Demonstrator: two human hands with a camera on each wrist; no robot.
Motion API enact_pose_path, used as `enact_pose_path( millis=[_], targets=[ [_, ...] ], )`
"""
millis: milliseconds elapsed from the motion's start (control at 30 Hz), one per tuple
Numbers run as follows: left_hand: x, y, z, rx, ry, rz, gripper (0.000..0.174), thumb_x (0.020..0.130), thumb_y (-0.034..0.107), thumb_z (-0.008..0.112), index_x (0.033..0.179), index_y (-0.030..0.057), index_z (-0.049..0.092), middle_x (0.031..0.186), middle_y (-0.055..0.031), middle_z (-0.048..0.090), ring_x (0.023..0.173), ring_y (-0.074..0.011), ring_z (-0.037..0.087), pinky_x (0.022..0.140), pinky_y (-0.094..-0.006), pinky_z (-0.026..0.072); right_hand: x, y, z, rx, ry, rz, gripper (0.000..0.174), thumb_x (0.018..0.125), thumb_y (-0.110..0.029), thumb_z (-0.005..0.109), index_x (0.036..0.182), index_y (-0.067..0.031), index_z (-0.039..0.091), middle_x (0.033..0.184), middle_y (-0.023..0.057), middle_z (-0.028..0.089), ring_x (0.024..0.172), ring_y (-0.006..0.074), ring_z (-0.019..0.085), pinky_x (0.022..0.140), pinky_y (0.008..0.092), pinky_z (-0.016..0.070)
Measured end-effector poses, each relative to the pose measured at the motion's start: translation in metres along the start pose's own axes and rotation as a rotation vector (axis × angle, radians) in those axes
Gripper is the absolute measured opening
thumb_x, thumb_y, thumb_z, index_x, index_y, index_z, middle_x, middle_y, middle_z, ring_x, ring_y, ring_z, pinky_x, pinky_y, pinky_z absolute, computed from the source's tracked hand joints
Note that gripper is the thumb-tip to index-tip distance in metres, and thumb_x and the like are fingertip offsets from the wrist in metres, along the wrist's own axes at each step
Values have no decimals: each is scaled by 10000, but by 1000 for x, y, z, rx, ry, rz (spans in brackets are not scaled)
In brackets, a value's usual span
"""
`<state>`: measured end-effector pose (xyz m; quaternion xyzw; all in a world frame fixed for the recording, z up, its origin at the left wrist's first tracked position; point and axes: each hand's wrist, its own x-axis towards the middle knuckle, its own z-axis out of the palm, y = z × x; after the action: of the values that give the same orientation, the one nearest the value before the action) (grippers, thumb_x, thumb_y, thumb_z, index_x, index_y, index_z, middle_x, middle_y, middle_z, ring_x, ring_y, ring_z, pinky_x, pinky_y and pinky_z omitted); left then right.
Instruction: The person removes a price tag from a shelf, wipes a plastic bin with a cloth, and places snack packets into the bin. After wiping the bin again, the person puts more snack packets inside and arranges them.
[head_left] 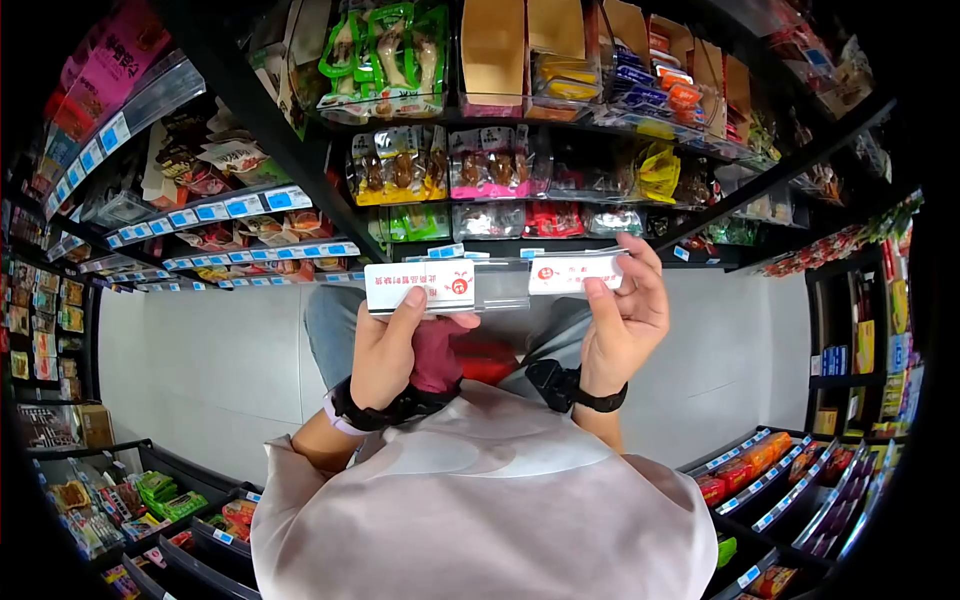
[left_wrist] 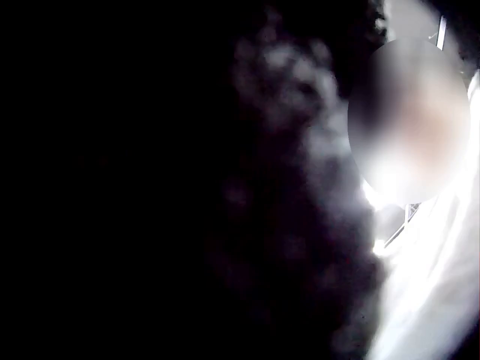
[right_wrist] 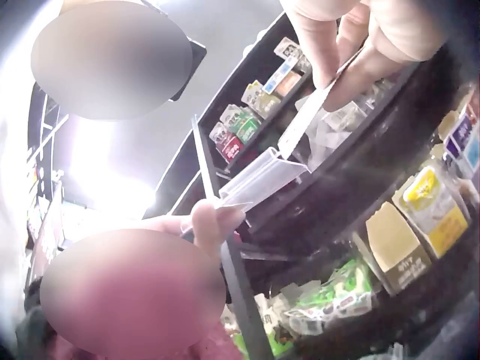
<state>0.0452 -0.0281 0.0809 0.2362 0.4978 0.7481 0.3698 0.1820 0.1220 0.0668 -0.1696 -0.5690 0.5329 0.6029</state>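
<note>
In the head view the left hand (head_left: 385, 350) holds a white printed card (head_left: 420, 288) with its thumb on the face, along with the left end of a clear plastic holder (head_left: 502, 286). The right hand (head_left: 628, 325) pinches a second white card (head_left: 575, 274) between thumb and fingers at the holder's right end. From the right wrist, that card (right_wrist: 304, 124) stands at the end of the clear holder (right_wrist: 262, 180), pinched by the right hand (right_wrist: 367, 37); fingers of the left hand (right_wrist: 214, 223) grip the other end. The left wrist view is mostly dark and blurred, showing no hand clearly.
Ahead, a dark shelf (head_left: 560, 248) bears packaged snacks and open cardboard boxes (head_left: 492, 55). More shelves with blue-and-white labels (head_left: 243, 206) stand at the left. Lower racks (head_left: 770, 480) lie at both sides near the body, and pale floor tiles (head_left: 210, 350) show between.
</note>
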Motion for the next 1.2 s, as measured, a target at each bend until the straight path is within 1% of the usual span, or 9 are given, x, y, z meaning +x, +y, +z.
enact_pose_path(
  millis=[167, 333, 500, 667, 767, 833, 967, 1033, 1200],
  targets=[
    [-3, -1, 8, 58, 56, 36, 350, 982, 209, 356, 1066, -73, 547, 804, -155, 667, 789, -209, 645, 773, -306, 485, -5, 6, 5, 66, -48, 118, 297, 716, 144, 658, 986, 48, 582, 1231, 172, 471, 981, 137, 550, 770, 223, 467],
    [-11, -2, 16, 71, 77, 55, 337, 977, 193, 382, 1060, -77, 567, 814, -148, 674, 799, -191, 640, 784, -300, 482, -13, 2, 10, 43, -21, 151, 270, 727, 166, 643, 971, 75, 571, 1154, 135, 472, 904, 135, 589, 706, 209, 491],
    [-15, -3, 19, 164, 44, 99, 336, 979, 186, 384, 1054, -82, 572, 830, -141, 681, 821, -179, 638, 787, -292, 483, -19, -12, 15, -59, -77, 106, 243, 730, 177, 636, 949, 102, 562, 1128, 139, 464, 876, 143, 598, 687, 216, 506],
    [-19, -4, 17, 150, 42, 107, 338, 980, 184, 382, 1066, -84, 570, 837, -132, 684, 829, -170, 638, 786, -285, 485, -18, -11, 15, -18, -128, 51, 332, 762, 146, 619, 1075, 87, 527, 1082, 142, 520, 852, 145, 612, 665, 217, 508],
    [-20, -2, 16, 206, 23, 128, 339, 980, 179, 382, 1076, -88, 566, 839, -131, 684, 831, -169, 638, 788, -284, 485, -15, -23, 22, 90, -129, 175, 388, 791, 111, 607, 1160, 82, 492, 1023, 145, 578, 842, 158, 626, 659, 231, 515],
    [-21, -1, 17, 180, 39, 109, 341, 980, 179, 381, 1086, -90, 562, 841, -134, 684, 837, -172, 639, 792, -287, 484, -15, -28, 19, 100, -222, 370, 404, 820, 82, 586, 1208, 87, 474, 981, 154, 607, 813, 168, 638, 665, 245, 525],
    [-21, -1, 14, 198, 39, 103, 345, 981, 181, 379, 1095, -94, 554, 840, -141, 683, 833, -176, 642, 790, -288, 486, -16, -26, 12, 50, -286, 419, 416, 841, 61, 564, 1242, 86, 454, 963, 157, 613, 772, 170, 645, 644, 247, 534],
    [-20, -3, 9, 126, -38, 110, 315, 971, 145, 416, 1122, -105, 534, 982, -157, 647, 856, -197, 649, 769, -299, 522, -16, -24, 15, 63, -243, 441, 395, 851, 54, 552, 1234, 88, 461, 958, 151, 618, 737, 171, 647, 612, 244, 533],
    [-20, -4, 9, 90, -43, 119, 312, 974, 148, 413, 1106, -101, 546, 953, -153, 658, 846, -187, 649, 763, -293, 518, -13, -26, 12, 90, -303, 458, 442, 836, 69, 551, 1259, 87, 423, 916, 156, 629, 708, 171, 643, 564, 239, 522]
  ],
)
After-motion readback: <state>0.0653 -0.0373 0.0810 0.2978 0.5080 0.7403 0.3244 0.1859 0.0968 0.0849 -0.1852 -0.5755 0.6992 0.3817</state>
